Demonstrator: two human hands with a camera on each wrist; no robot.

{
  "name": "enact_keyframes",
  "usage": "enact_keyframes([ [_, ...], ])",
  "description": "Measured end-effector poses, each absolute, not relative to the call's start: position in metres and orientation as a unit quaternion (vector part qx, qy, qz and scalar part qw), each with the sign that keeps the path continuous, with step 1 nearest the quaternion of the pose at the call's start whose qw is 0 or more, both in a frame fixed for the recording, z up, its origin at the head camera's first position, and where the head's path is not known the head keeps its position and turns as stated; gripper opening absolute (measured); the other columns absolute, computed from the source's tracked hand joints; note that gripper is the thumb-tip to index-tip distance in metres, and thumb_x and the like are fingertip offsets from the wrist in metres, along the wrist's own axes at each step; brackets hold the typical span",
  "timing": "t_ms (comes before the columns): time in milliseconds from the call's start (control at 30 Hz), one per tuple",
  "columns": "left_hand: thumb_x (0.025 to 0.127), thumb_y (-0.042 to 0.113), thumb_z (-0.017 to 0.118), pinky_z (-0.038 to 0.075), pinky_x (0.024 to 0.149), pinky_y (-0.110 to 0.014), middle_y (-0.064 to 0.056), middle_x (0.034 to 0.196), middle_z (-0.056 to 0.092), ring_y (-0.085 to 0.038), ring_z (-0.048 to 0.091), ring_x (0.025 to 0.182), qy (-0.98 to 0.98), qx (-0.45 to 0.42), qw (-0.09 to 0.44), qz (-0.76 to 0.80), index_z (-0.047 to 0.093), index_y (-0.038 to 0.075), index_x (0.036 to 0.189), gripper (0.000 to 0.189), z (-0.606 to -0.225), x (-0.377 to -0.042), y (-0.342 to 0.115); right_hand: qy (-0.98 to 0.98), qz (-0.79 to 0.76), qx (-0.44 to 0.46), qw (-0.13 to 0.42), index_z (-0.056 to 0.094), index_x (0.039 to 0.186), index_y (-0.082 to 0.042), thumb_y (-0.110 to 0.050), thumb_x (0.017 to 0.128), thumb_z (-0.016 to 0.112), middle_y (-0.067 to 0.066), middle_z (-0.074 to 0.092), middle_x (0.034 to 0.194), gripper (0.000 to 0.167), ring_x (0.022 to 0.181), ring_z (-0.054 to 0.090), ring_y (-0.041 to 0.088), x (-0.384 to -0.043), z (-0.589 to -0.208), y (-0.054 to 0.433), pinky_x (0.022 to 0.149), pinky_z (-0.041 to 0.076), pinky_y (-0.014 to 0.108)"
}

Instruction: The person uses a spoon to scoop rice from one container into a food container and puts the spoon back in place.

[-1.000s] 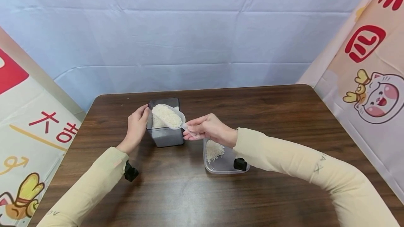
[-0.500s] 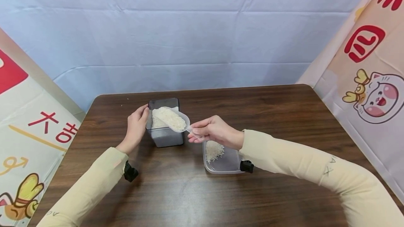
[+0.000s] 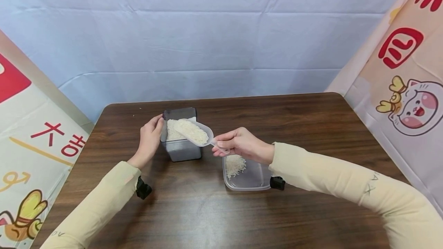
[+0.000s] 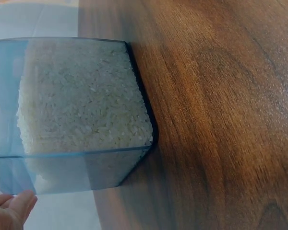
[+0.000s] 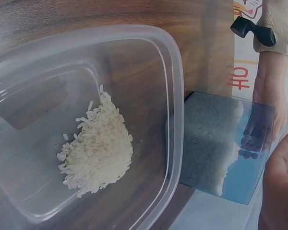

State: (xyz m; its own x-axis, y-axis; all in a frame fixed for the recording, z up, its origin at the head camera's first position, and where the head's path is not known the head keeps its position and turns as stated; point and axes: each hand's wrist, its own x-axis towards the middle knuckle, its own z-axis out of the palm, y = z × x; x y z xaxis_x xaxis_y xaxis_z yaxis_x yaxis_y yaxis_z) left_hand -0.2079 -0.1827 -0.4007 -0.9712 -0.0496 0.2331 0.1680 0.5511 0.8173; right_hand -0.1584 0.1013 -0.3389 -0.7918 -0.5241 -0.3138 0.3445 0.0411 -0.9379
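My right hand [image 3: 238, 142] pinches the handle of a clear plastic scoop [image 3: 209, 132] heaped with white rice. The scoop is over the right part of a grey see-through container [image 3: 181, 151], which stands upright with rice inside, seen through its wall in the left wrist view. At the container's left side, my left hand [image 3: 149, 135] holds it near the rim, thumb and fingertips [image 4: 23, 203] right at the edge. A shallow clear plastic box [image 3: 254, 178] with a small pile of rice [image 5: 98, 148] sits below my right hand.
The wooden table [image 3: 294, 118] carries both containers, the shallow box to the right and nearer to me. A pale cloth backdrop [image 3: 207, 49] hangs behind the table's far edge. Printed banners [image 3: 408, 99] stand at both sides.
My right hand has moved to the right with the filled scoop, drawing it partly off the grey container. The left hand and the containers have stayed in place.
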Motion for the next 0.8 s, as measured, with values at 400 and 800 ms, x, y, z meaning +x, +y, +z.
enact_keyframes([
  [400, 0.099, 0.030, 0.035, 0.035, 0.070, -0.034, -0.018, 0.080, 0.051, -0.023, 0.042, 0.070, -0.867, -0.039, 0.104, -0.487, 0.046, -0.002, 0.131, 0.047, -0.401, -0.208, -0.183, 0.664, -0.673, -0.066, 0.317, 0.049, 0.122, 0.013, 0.003, 0.089, 0.051, 0.024, 0.062, 0.104, 0.035, 0.091, 0.063, 0.023, -0.159, -0.339, 0.117, 0.085, 0.047, 0.034],
  [800, 0.099, 0.031, 0.035, 0.035, 0.070, -0.033, -0.020, 0.081, 0.052, -0.021, 0.041, 0.069, -0.868, -0.041, 0.105, -0.484, 0.046, -0.001, 0.131, 0.047, -0.402, -0.208, -0.184, 0.659, -0.679, -0.061, 0.318, 0.045, 0.124, 0.016, 0.004, 0.090, 0.048, 0.028, 0.059, 0.110, 0.036, 0.091, 0.062, 0.020, -0.158, -0.342, 0.130, 0.080, 0.048, 0.030],
])
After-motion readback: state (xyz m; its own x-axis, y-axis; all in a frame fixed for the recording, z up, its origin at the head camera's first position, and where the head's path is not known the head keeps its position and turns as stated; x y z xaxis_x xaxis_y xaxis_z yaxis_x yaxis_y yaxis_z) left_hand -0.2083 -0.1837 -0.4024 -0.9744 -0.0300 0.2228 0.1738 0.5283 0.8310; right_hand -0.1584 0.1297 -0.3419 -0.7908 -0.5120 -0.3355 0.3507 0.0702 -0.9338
